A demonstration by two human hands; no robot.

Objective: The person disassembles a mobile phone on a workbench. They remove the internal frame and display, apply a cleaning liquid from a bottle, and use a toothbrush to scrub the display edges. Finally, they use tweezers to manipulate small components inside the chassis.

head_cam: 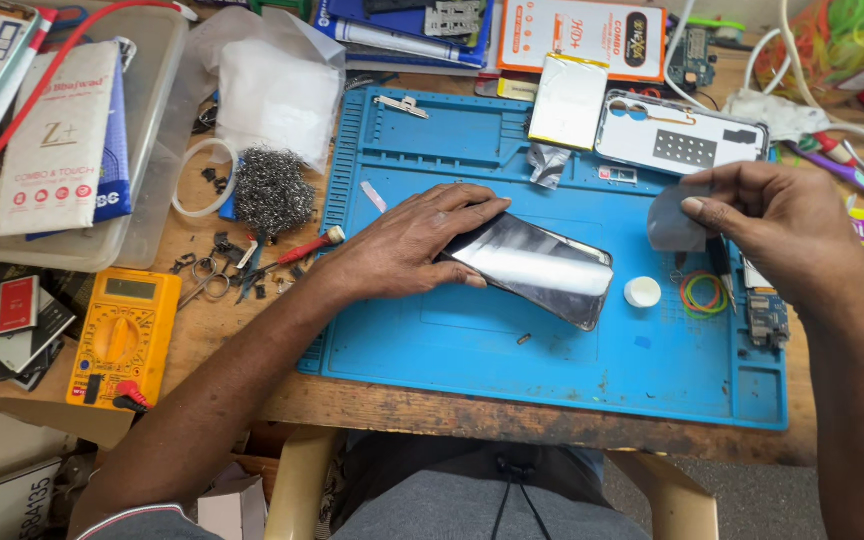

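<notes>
Left hand (407,245) presses flat, fingers spread, on the phone (537,268); right hand (777,222), at 3 o'clock, pinches a film (674,222). Dust could get trapped underneath.

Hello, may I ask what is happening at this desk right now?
A person sits at a cluttered desk with a blue work mat. The left hand presses a smartphone flat on the mat. The right hand pinches a small grey translucent sheet above it. A yellow multimeter lies at the left.
</notes>
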